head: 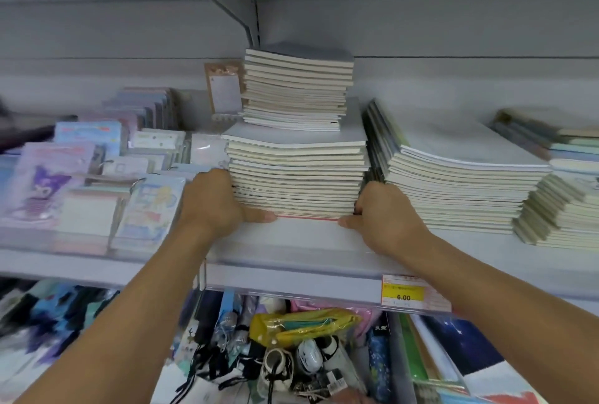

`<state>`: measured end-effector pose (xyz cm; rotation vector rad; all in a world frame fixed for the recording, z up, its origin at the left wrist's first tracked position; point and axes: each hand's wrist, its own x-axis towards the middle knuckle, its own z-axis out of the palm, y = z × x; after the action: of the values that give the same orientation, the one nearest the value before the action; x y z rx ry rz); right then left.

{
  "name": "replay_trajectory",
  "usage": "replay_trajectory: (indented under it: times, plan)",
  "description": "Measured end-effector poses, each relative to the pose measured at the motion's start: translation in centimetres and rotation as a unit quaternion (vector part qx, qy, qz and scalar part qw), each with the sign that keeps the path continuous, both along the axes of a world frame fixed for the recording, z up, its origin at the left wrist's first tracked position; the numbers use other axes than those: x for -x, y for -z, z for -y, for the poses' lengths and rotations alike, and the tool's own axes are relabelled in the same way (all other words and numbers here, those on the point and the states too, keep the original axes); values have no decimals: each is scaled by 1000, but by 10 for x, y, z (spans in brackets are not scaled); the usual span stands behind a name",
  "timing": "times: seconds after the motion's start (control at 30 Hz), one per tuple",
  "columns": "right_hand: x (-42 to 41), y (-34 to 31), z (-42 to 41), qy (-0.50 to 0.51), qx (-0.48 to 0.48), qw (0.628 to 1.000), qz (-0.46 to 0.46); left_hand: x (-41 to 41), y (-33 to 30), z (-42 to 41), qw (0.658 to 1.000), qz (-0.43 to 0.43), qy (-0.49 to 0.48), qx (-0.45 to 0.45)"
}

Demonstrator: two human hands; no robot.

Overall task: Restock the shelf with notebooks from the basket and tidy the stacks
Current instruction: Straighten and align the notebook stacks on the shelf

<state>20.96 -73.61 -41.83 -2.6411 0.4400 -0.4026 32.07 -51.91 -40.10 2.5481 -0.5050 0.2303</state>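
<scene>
On the shelf (291, 241), left hand (210, 202) and right hand (385, 219) either side of notebook stack (296, 176), fingers (259, 216) tight around it.

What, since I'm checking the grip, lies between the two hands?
In the head view, the large notebook stack, a smaller stack on top, fills the gap between left hand and right hand.
</scene>
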Motion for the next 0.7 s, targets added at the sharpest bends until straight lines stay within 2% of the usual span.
replay_trajectory:
  times: [0.13,0.3,0.4,0.47,0.53,0.6,0.63,0.7]
  plan:
    - [1,-2,-4,2,-30,1000,-2,5,4,2,1000,17,-22,4]
    - [4,-1,-10,23,12,1000,-8,6,3,4,999,20,-31,-7]
    - [14,-24,-14,15,-1,999,-48,7,-6,-1,998,-43,17,-32]
    - [22,-40,-14,9,-91,996,15,6,-16,-4,980,-152,89,88]
    - [25,-48,-16,-11,-260,961,92,7,-25,2,929,-226,92,278]
    - [20,-44,-21,-31,-404,910,88,5,-24,15,867,-256,49,426]
    - [15,-39,-22,-33,-446,890,86,6,-22,21,842,-258,29,472]
    - [5,-28,-22,-46,-481,868,114,9,-18,30,825,-259,-25,502]
